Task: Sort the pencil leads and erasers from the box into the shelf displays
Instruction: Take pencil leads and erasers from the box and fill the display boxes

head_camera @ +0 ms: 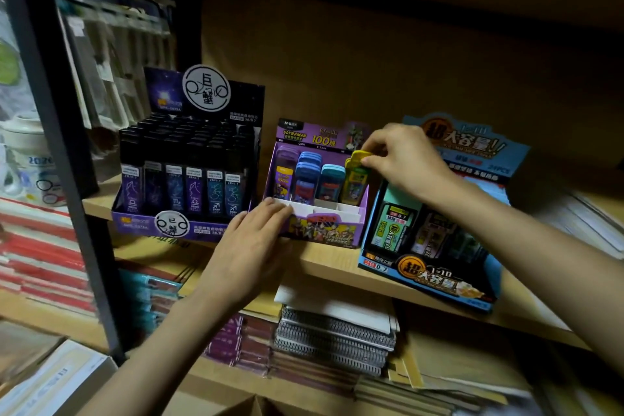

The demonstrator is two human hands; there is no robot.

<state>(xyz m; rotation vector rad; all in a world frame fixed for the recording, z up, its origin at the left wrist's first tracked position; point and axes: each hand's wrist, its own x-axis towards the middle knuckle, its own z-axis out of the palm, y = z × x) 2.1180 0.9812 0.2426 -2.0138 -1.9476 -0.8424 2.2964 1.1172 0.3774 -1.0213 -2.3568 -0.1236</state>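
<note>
Head view catches us mid-placement: our right hand (405, 159) pinches a yellow-capped plastic lead case (357, 176) over the right-rear slot of the purple cardboard display box (320, 235), our left hand (253, 246), fingers straight, braces its front-left corner, and next it likely needs seating and releasing.

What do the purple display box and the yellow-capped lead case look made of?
The purple display box: printed cardboard, apparently, with thin folded white dividers. The yellow-capped lead case, pinched by the right hand: likely moulded plastic, with a smooth rounded cap and shiny body.
</note>
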